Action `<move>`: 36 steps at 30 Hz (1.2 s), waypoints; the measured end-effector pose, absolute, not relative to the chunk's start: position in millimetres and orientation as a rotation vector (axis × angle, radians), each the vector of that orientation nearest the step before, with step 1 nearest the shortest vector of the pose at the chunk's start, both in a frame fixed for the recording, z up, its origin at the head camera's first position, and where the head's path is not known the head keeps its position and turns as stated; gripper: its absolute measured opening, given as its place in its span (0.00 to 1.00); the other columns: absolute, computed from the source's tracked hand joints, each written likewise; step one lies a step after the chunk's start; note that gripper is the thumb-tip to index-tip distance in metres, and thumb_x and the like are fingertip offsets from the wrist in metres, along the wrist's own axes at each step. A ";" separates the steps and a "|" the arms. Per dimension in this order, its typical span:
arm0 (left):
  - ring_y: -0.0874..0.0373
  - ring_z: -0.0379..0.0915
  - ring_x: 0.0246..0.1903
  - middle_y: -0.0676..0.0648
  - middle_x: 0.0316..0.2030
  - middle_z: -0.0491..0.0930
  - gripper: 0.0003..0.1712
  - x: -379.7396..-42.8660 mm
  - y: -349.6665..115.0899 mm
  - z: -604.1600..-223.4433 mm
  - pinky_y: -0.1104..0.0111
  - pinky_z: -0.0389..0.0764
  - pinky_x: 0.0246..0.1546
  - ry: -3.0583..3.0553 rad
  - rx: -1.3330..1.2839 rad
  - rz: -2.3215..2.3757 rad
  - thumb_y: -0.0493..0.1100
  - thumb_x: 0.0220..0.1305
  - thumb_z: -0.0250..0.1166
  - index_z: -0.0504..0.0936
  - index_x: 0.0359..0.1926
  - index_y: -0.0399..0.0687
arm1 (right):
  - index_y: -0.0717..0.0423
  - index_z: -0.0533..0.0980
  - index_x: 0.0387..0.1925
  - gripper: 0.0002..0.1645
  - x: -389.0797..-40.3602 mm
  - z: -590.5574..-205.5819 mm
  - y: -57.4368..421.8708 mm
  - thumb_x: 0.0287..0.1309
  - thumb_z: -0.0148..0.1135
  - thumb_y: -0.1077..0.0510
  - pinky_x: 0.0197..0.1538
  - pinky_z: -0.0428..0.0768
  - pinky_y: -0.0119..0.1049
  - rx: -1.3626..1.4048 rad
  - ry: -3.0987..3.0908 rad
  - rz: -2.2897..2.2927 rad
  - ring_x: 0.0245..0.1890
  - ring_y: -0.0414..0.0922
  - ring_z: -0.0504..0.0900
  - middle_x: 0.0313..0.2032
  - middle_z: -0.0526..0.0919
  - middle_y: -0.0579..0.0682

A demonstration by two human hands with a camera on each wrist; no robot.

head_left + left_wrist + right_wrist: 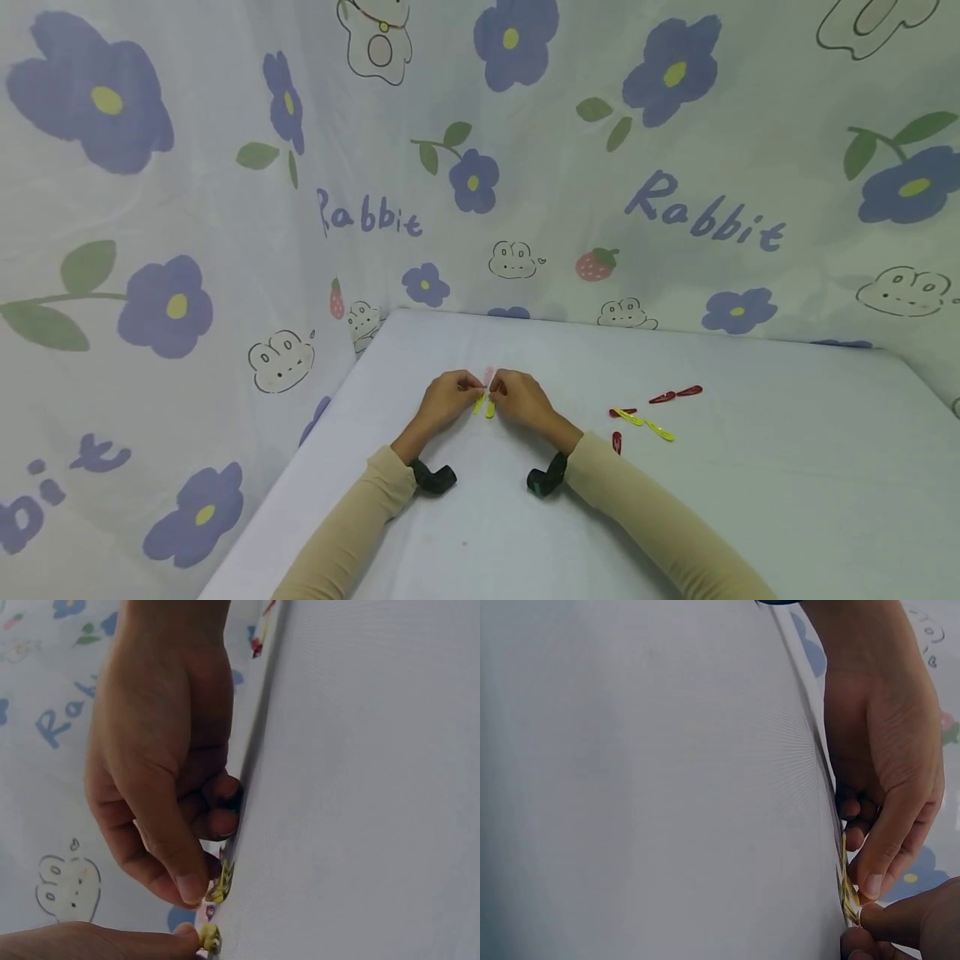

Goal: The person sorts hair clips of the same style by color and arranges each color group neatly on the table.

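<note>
Both hands are close together over the white table, thumb and fingertips brought together. My left hand (pixel 450 396) pinches one slim yellow hair clip (pixel 478 405), which points down and toward me. Just to its right, my right hand (pixel 522 396) pinches another yellow hair clip (pixel 491 410), rounded end toward me. A pink hair clip (pixel 489 375) lies right behind the fingertips. From the left wrist side, the right hand (pixel 161 765) shows above the small left hand (pixel 97 941). In the right wrist view, fingertips partly hide the yellow clips (pixel 847 881).
To the right lie several loose clips: dark red ones (pixel 663 397) end to end, a yellow one (pixel 660 431), a red and a yellow one (pixel 628 417) crossing, and a single red clip (pixel 617 442). A patterned curtain (pixel 525 167) stands behind the white table (pixel 787 467).
</note>
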State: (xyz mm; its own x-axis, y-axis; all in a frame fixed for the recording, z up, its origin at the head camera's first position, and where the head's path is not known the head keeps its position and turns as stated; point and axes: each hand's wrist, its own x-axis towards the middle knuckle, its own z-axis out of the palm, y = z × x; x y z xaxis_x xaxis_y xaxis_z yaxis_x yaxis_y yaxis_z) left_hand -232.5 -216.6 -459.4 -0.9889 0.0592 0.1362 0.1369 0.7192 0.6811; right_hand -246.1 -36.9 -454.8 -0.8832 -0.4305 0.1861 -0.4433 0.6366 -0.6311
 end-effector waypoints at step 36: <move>0.56 0.77 0.44 0.44 0.46 0.82 0.16 -232.8 -248.4 -455.9 0.65 0.75 0.47 -2.908 -0.669 -1.324 0.40 0.62 0.71 0.85 0.52 0.46 | 0.58 0.83 0.37 0.10 -231.5 -458.4 -25.6 0.56 0.73 0.58 0.37 0.75 0.31 0.845 -2.792 1.171 0.31 0.38 0.76 0.30 0.82 0.47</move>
